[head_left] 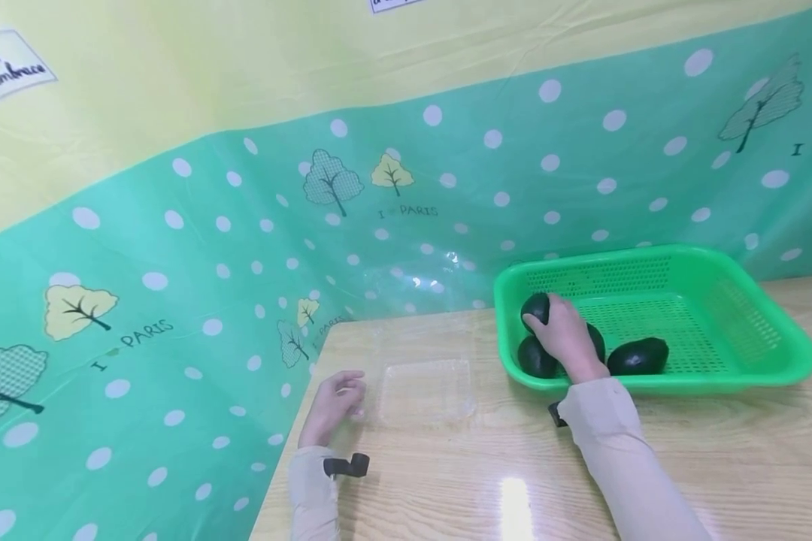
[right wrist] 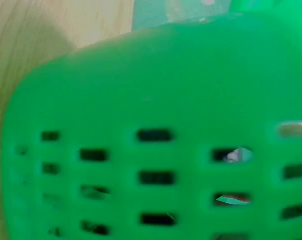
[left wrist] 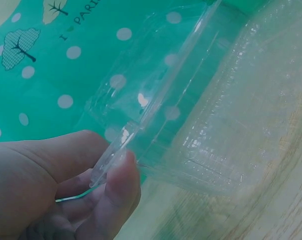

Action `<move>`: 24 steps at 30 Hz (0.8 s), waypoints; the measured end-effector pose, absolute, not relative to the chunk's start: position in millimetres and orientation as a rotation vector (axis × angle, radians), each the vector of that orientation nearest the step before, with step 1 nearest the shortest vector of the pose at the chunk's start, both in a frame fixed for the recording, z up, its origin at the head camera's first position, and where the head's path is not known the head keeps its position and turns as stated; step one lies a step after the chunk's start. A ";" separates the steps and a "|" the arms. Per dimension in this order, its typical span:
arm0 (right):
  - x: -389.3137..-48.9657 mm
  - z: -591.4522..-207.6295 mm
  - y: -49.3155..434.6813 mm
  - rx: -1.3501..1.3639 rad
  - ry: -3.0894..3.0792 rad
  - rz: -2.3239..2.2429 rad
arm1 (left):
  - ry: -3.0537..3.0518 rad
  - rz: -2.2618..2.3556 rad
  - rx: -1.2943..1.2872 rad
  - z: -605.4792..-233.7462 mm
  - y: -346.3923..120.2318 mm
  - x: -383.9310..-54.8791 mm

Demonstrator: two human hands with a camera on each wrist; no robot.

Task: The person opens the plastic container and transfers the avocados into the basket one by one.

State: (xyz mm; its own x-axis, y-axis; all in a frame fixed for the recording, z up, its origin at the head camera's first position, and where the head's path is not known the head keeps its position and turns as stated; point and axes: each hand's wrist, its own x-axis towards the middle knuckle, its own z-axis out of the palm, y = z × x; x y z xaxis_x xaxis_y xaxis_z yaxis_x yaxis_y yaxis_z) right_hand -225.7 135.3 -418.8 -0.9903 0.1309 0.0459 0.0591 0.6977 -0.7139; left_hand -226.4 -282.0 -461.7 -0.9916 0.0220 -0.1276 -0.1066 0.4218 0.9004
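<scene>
A clear plastic clamshell box [head_left: 426, 391] stands with its lid raised on the table's left part. At its left edge is my left hand [head_left: 337, 402]; in the left wrist view the thumb and fingers pinch the box's clear rim [left wrist: 115, 150]. My right hand [head_left: 568, 338] reaches into a green perforated basket [head_left: 771, 330] and grips a dark avocado [head_left: 534, 306] near the basket's left wall. Beneath and beside that hand lie another avocado [head_left: 536, 361] and one partly hidden behind the wrist. To the right rests a further avocado [head_left: 639, 356].
The light wooden table [head_left: 446, 481] carries the box and basket. Behind it hangs a green and yellow printed sheet [head_left: 243, 188], dotted and tree-patterned, close to the table's back and left edges. The basket's side wall [right wrist: 140, 85] fills most of the right wrist view.
</scene>
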 end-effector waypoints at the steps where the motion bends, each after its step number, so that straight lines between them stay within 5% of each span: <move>1: -225.8 -419.8 135.9 -0.157 -2.810 1.170 | 2.549 1.624 -0.075 -461.3 -281.9 -226.6; 24: -223.7 -421.6 140.1 -0.129 -2.988 0.970 | 2.545 1.631 -0.069 -460.0 -279.2 -223.3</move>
